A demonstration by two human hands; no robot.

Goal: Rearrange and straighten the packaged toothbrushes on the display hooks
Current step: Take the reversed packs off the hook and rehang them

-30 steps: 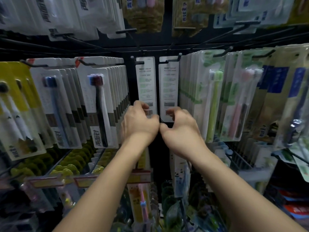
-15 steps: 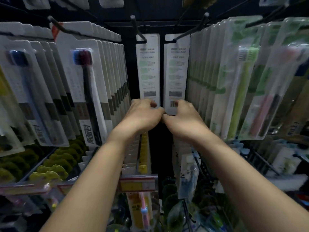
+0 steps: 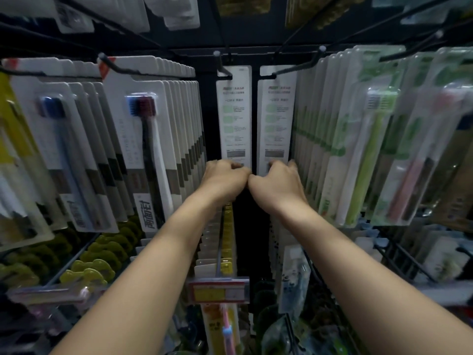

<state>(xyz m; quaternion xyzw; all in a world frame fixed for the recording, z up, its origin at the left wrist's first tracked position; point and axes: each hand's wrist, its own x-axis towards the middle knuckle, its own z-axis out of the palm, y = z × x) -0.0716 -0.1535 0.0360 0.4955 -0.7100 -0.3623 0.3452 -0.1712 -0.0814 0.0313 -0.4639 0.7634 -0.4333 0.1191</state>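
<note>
Head camera looks straight into the rack, and both hands are deep between the rows. On the far left hang white carded packs, the front one (image 3: 143,160) showing a dark-bristled brush under clear blister. Then the left hand (image 3: 222,179), fingers curled round the bottom edge of the left backward-facing pack (image 3: 234,116), which hangs from its hook (image 3: 223,65) at the very back, printed reverse side toward the viewer. Right beside it, knuckles almost touching, the right hand (image 3: 277,184) grips the bottom of the right backward-facing pack (image 3: 276,119) in the same way, on its own hook (image 3: 297,64). Farther right come the green-brush packs (image 3: 358,149), crowded forward on their pegs.

These packs look light: thin card with a plastic bubble, stiff enough to swing as one piece yet easy to crease or tear at the hanging hole. The lower edge seems the sensible place to hold, gently, steering rather than pulling.
</note>
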